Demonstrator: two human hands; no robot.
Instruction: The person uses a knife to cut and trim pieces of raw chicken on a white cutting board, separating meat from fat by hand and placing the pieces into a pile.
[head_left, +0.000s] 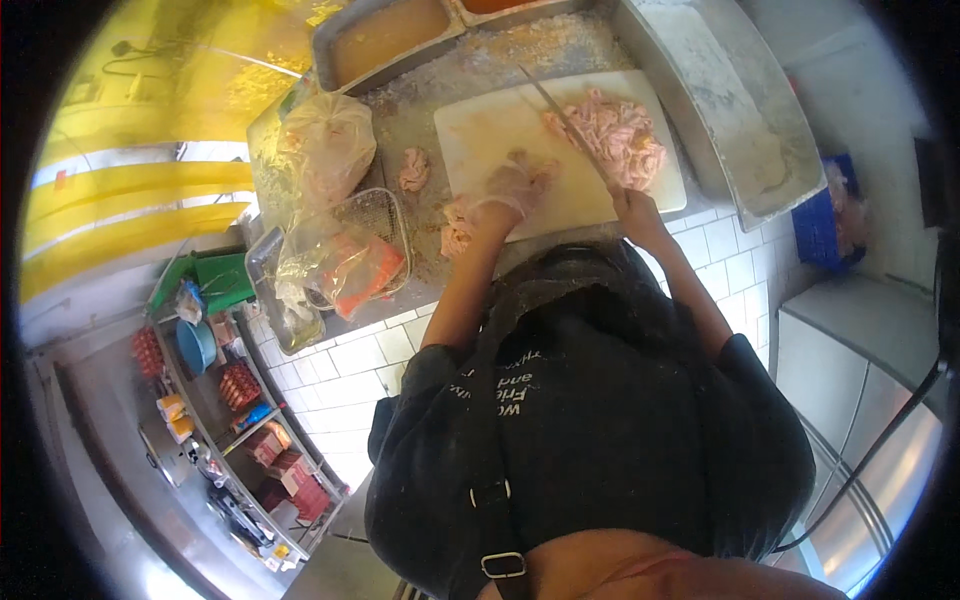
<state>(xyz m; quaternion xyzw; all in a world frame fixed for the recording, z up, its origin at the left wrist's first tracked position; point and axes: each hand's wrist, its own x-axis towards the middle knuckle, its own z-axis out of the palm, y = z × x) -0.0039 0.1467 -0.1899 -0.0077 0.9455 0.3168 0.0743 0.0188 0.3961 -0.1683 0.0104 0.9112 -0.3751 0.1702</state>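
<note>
A white cutting board (480, 139) lies on the metal worktop. My right hand (634, 214) is closed on the handle of a long knife (568, 127), whose blade runs along the left side of a heap of pale pink raw meat strips (622, 142). My left hand (514, 191), in a clear plastic glove, is over the board's lower left part, with meat at its fingers; blur hides whether it grips it. Another piece of raw meat (456, 229) lies beside my left wrist at the board's edge. A small raw piece (414, 169) rests on the worktop left of the board.
Left on the worktop are a filled clear plastic bag (330, 146), a wire basket (375, 210) and a bag with orange-red contents (356, 262). Metal trays (397, 41) stand behind the board, and a long floury metal tray (720, 105) is at right. A blue crate (814, 217) is farther right.
</note>
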